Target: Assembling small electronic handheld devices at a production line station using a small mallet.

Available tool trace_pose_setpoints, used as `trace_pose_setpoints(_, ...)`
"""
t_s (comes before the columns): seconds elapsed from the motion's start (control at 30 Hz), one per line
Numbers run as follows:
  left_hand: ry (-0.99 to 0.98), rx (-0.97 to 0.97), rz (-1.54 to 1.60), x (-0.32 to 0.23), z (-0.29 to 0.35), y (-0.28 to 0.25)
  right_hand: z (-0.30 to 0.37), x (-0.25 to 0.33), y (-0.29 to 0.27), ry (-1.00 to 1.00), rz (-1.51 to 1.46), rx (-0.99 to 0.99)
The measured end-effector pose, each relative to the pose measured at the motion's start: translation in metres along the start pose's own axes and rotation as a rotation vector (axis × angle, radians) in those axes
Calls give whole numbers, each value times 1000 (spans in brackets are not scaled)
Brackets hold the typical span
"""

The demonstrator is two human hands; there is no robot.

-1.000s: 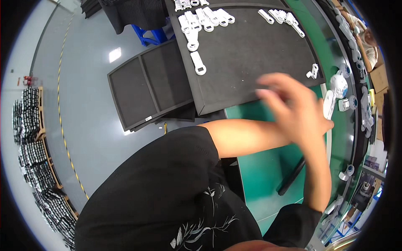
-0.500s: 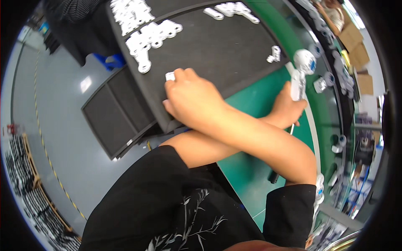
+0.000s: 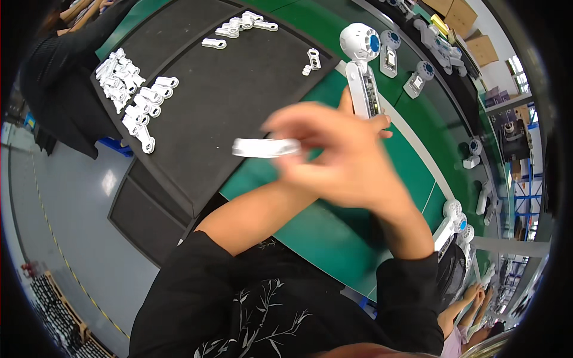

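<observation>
My left hand (image 3: 379, 124) is closed around the handle of a white device with a ball-shaped, perforated head (image 3: 358, 43) and a blue disc on it. The handle's face is open, showing a dark strip of inner parts. My right hand (image 3: 343, 158), blurred by motion, crosses above my left forearm. Between its thumb and fingers it pinches a slim white cover piece (image 3: 253, 147), held level over the edge of the black tray (image 3: 239, 83). The cover and the device are apart. My right hand hides part of my left wrist.
White cover pieces lie in clusters on the tray: a pile (image 3: 119, 80) at far left, a row (image 3: 143, 110) beside it, and more (image 3: 245, 24) at the back. Similar devices (image 3: 418, 77) stand along the green bench (image 3: 412, 155). Another person in black (image 3: 65, 89) is at upper left.
My right hand has lifted off the tray with the white cover piece and swung right, near the device. The view has shifted, and the device's open handle now faces me more.
</observation>
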State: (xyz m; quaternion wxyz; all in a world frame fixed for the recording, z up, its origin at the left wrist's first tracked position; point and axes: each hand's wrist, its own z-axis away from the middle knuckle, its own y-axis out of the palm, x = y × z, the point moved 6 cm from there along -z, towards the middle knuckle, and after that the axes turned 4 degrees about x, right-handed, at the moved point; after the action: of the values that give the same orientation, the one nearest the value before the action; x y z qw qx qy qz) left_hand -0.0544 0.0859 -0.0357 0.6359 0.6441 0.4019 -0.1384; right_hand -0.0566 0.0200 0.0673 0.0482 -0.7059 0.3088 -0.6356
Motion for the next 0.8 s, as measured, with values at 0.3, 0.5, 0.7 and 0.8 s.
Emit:
trace_pose_setpoints(0.3,-25,260,-117,-8,8,35,117,-22,-138,94,-97,-625)
trace_pose_setpoints(0.5,90,348,-329,-12,13,39,121,-24,-143,263,-28,-509)
trace_pose_setpoints(0.7,129,338,-439,-8,14,45,121,-31,-137,219,-4,-543)
trace_pose_setpoints(0.8,163,335,-480,-11,18,47,119,-34,-132,207,91,-559)
